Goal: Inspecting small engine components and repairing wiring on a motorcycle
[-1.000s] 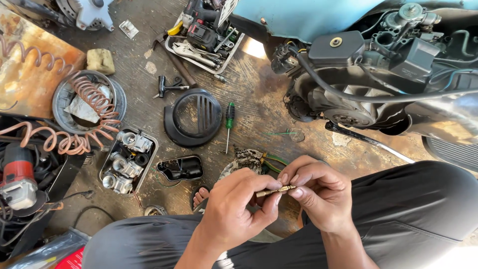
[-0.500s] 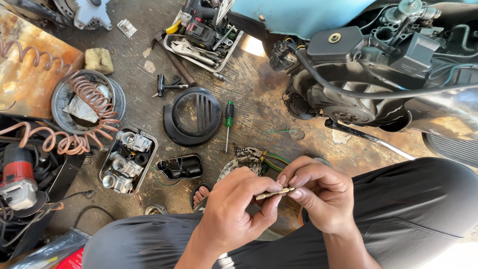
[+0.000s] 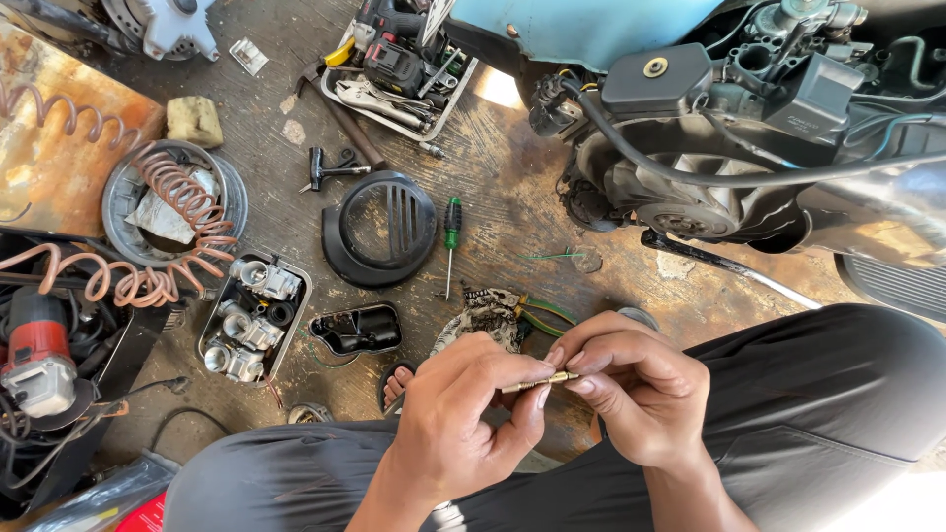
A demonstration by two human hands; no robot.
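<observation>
Both my hands meet over my lap, pinching a small brass pin-like part (image 3: 542,380) between the fingertips. My left hand (image 3: 463,414) grips its left end with thumb and forefinger. My right hand (image 3: 631,389) grips the right end, fingers curled. Beneath the hands lie my dark trousers (image 3: 818,414) and a patterned rag (image 3: 485,313) on the floor. My toes in a sandal (image 3: 396,384) show just left of my left hand.
A scooter engine (image 3: 709,148) fills the upper right. On the floor lie a green-handled screwdriver (image 3: 451,236), a black round fan cover (image 3: 379,232), a metal tray of carburetor parts (image 3: 251,315), a black float bowl (image 3: 357,330), a tool tray (image 3: 394,69), a coiled air hose (image 3: 148,236) and a red grinder (image 3: 37,355).
The hands have stayed together on the brass part, with only small finger shifts; the view has drifted slightly.
</observation>
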